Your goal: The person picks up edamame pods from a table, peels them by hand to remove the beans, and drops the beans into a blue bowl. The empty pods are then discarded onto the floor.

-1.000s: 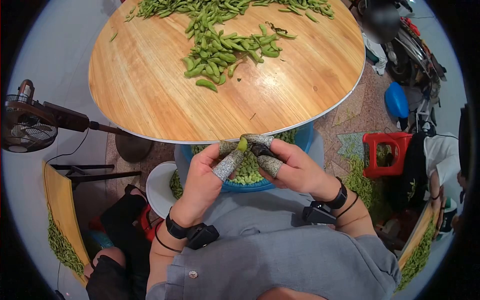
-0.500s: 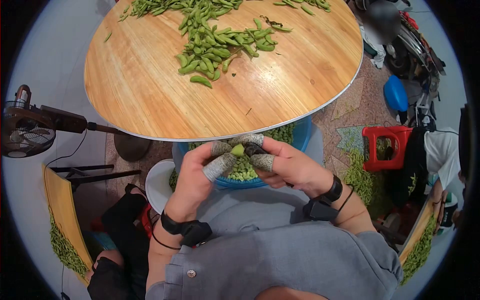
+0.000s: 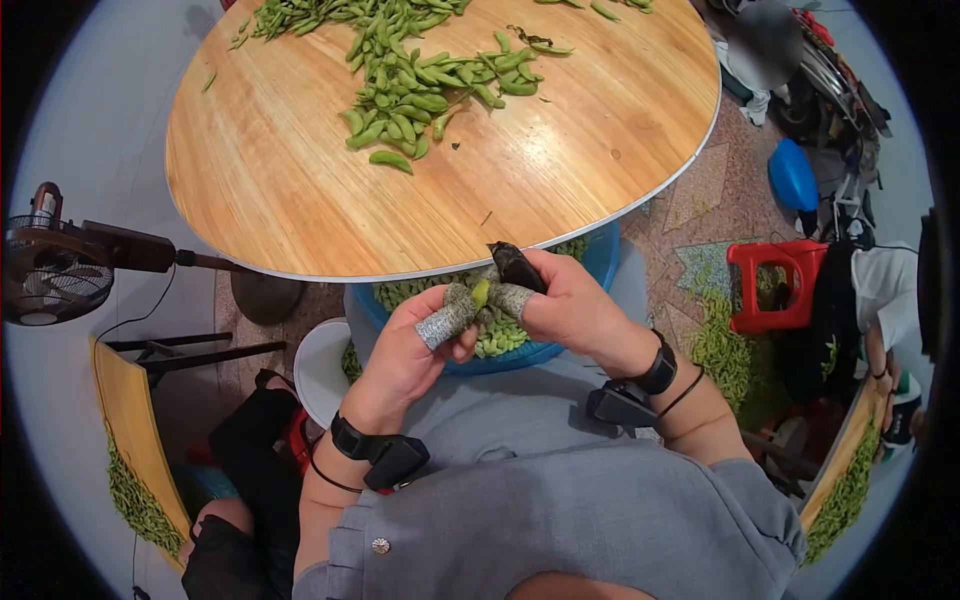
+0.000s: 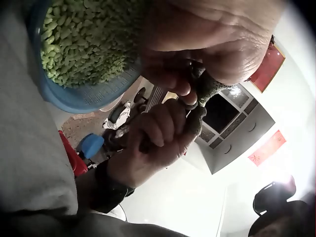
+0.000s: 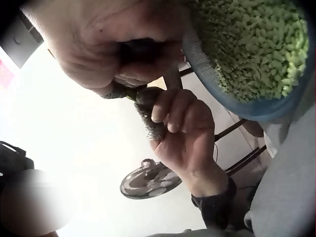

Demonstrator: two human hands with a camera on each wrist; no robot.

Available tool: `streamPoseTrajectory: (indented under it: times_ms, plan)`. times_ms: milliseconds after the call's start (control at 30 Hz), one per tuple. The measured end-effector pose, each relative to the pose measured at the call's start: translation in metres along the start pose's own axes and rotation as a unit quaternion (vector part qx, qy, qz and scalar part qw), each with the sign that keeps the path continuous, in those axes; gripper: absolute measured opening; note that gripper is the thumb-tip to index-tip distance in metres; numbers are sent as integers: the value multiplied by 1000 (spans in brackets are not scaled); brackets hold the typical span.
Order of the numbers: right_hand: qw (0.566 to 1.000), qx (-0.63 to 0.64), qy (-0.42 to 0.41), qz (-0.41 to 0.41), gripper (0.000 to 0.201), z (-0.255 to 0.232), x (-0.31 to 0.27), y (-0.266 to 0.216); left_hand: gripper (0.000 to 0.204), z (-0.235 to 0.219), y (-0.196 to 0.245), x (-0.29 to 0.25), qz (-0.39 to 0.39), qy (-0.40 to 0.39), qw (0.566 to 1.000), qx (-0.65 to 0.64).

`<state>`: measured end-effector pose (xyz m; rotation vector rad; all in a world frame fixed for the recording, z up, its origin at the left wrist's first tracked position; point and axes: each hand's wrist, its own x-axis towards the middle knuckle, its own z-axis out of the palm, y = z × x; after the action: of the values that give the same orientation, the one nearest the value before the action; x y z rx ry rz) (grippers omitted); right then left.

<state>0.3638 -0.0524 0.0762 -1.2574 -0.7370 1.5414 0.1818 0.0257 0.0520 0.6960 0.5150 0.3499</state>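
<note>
A green soybean pod (image 3: 480, 292) is pinched at the tips of both hands, just off the near edge of the round table. My left hand (image 3: 396, 352) grips it from the left, thumb (image 3: 445, 320) in a speckled grey cover. From the other side my right hand (image 3: 575, 305) pinches it, its thumb (image 3: 512, 299) also covered. A dark, shiny piece (image 3: 514, 266) stands up by the right forefinger. Directly below the hands is a blue basin (image 4: 74, 102) of shelled green beans (image 5: 252, 54). Fingers hide most of the pod.
Heaped soybean pods (image 3: 400, 100) lie on the wooden table (image 3: 300, 200). A white bucket (image 3: 318, 372) stands left of the lap, near a fan (image 3: 60, 260). To the right are a red stool (image 3: 775, 290) and pods (image 3: 722, 350) on the floor. Another person sits at lower left.
The hands have come closer together, and the right fingers have turned so the dark piece points up. The pod is now more covered. The table has shifted slightly up and left in view.
</note>
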Motion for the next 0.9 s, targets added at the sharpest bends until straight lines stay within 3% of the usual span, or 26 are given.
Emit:
streamPoseTrajectory:
  times_ms: [67,133,200,233,267,300,333,400,433,500,633,667,700,733,767,833,900]
  plan:
    - [999,-34,12,-13,14,-1,1,3,17,-1,-1,1,-28,-37,996,-76]
    - [994,92,-26,47,12,-3,0,3,16,-2,-3,2,-56,-76,984,-151]
    - [996,71,-16,53,13,-4,0,4,17,-3,-7,2,-22,-7,1000,11]
    - [997,49,-8,61,13,-4,0,6,17,0,-8,1,-24,-6,1000,10]
    - [997,50,-8,63,13,-4,0,9,17,6,-7,2,113,32,954,277]
    - [999,6,10,31,16,-5,-1,15,17,9,-6,3,238,66,818,519]
    - [999,-37,27,-2,18,-5,-1,19,17,6,-3,4,236,67,818,520]
    - [995,-89,42,-20,20,-6,1,22,19,-2,3,5,294,8,677,675]
    - [987,-143,59,-39,22,-7,2,24,19,1,3,4,292,7,676,676]
    - [983,-162,60,-63,20,-5,3,30,17,11,1,1,138,57,869,472]
    - [979,-146,65,-130,18,-7,6,48,14,3,-13,2,94,74,911,395]
    - [979,-146,64,-128,18,-9,3,46,14,1,-13,3,32,41,964,262]
    - [997,-50,35,-51,16,-11,-2,38,16,1,-13,2,-32,8,992,122]
    - [999,47,6,27,15,-14,-6,34,16,2,-13,1,-33,8,992,122]
    - [991,128,-39,27,14,-20,-5,43,15,4,-12,0,-48,-4,995,88]
    - [993,111,-32,30,14,-25,-5,48,15,6,-13,1,-62,-17,997,52]
    - [995,95,-25,33,14,-26,0,60,18,4,-15,3,-43,21,963,264]
